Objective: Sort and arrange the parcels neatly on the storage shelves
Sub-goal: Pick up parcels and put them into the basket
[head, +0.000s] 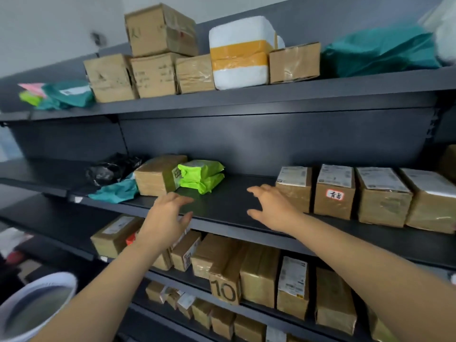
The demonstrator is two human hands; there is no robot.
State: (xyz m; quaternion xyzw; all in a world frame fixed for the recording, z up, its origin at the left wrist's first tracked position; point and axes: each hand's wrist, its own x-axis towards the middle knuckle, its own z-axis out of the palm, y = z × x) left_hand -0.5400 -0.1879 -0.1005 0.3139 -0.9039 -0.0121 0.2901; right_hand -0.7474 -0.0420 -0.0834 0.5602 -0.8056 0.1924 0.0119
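Both my hands hover over the bare stretch of the middle shelf [229, 203], holding nothing. My left hand [165, 215] has its fingers spread, just in front of a taped brown box [158, 175] and two stacked lime-green mailers [201, 175]. My right hand [270, 207] is open too, its fingers pointing left, close beside the leftmost of a row of several upright brown boxes [293, 187]. A teal mailer [116, 191] and a black plastic bag [111, 169] lie left of the taped box.
The top shelf [246, 97] carries brown boxes, a white foam box with yellow tape [240, 53] and teal bags. The lower shelves hold many brown boxes, one marked "10" [225, 291]. A white round bin [37, 304] stands at the bottom left.
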